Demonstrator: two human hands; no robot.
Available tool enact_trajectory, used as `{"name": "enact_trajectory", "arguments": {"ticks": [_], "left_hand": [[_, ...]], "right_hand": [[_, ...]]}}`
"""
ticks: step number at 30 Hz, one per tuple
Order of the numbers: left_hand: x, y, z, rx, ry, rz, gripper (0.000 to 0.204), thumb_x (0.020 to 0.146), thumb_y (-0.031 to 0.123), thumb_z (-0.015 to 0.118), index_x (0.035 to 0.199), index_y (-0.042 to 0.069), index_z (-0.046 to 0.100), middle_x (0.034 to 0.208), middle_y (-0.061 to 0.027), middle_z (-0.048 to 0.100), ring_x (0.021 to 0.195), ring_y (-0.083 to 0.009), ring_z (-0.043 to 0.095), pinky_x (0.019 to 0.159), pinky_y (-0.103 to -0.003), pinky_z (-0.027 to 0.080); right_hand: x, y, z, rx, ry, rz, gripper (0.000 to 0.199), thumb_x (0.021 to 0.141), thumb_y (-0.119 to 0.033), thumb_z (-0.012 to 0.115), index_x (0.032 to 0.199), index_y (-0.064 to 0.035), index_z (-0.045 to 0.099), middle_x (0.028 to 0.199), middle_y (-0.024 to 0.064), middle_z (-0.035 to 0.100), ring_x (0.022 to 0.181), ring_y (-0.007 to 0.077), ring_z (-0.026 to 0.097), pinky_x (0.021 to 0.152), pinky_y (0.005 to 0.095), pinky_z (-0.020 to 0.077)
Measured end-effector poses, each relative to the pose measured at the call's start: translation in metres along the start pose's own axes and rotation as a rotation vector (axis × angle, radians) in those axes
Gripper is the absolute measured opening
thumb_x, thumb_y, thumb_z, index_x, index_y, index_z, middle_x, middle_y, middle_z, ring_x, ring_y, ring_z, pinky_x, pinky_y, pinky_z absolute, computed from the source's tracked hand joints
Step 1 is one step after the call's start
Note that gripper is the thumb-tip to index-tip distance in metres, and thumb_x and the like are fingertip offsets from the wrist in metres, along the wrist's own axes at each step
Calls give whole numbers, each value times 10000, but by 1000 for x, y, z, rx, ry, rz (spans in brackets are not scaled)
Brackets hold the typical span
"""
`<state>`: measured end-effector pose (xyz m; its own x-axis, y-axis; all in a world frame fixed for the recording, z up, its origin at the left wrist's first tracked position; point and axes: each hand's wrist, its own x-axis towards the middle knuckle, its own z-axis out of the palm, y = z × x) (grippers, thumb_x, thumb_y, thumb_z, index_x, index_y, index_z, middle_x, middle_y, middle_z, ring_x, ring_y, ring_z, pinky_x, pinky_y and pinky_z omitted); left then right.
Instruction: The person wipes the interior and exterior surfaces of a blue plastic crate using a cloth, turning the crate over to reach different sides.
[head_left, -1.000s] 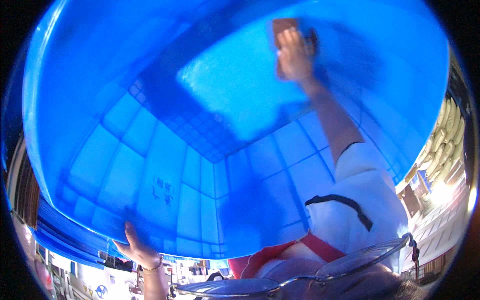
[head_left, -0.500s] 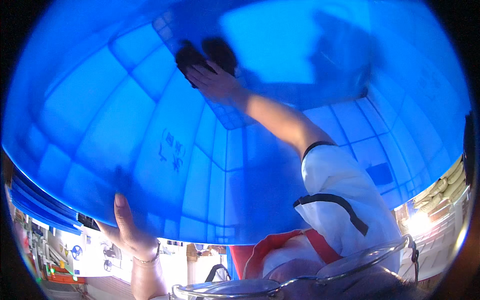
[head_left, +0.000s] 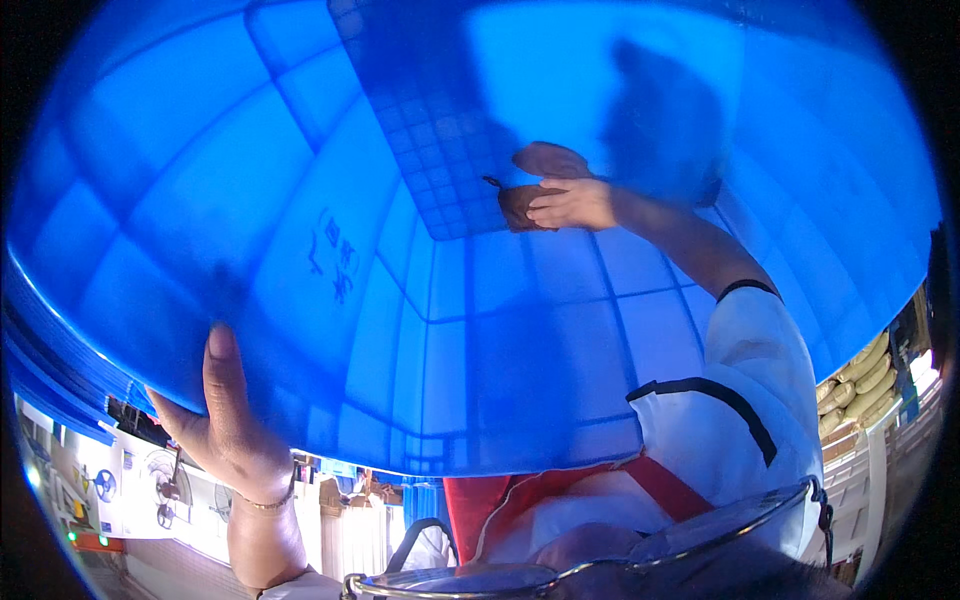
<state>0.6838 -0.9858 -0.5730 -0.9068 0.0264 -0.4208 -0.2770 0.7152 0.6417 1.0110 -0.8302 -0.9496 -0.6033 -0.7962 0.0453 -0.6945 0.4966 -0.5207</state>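
I lean over a large blue plastic tub (head_left: 520,350), whose ribbed walls and floor fill most of the view. Down inside it, my right hand (head_left: 582,203) presses on a dark brown cloth (head_left: 518,206) with a small loop at one end. The fingers lie over the cloth, near the corner where the floor meets the near wall. A second brown lobe beside the hand may be part of the same cloth; I cannot tell. My left hand (head_left: 240,430) clasps the tub's near left rim, thumb on the inner wall and fingers hidden outside.
Blue stacked edges (head_left: 60,365) show beyond the rim at left. Fans (head_left: 168,488) stand in the bright room at lower left. Pale stacked sacks (head_left: 862,385) lie past the tub's right side. Shadows fall across the tub floor.
My right hand has drawn the brown cloth rightward and nearer across the tub floor. My left hand stays on the rim, appearing slightly higher and further left as the view shifts.
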Motion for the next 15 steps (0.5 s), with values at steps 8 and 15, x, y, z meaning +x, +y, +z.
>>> {"name": "enact_trajectory", "arguments": {"ticks": [8, 15], "left_hand": [[-1, -6, 0, 13, 4, 38, 504, 812, 150, 654, 1233, -22, 436, 1152, -149, 540, 1008, -236, 520, 907, -346, 401], [0, 6, 0, 67, -80, 63, 490, 816, 182, 648, 1203, -52, 462, 1124, -156, 561, 972, -232, 545, 866, -326, 419]], "right_hand": [[154, -6, -17, 90, -64, 208, 451, 822, -174, 443, 1271, -133, 460, 1347, 34, 430, 1309, 185, 307, 1113, 424, 184], [-9, -16, -40, 318, 132, 206, 393, 808, -106, 500, 1201, -114, 504, 1350, 22, 430, 1301, 186, 320, 1122, 438, 168]]}}
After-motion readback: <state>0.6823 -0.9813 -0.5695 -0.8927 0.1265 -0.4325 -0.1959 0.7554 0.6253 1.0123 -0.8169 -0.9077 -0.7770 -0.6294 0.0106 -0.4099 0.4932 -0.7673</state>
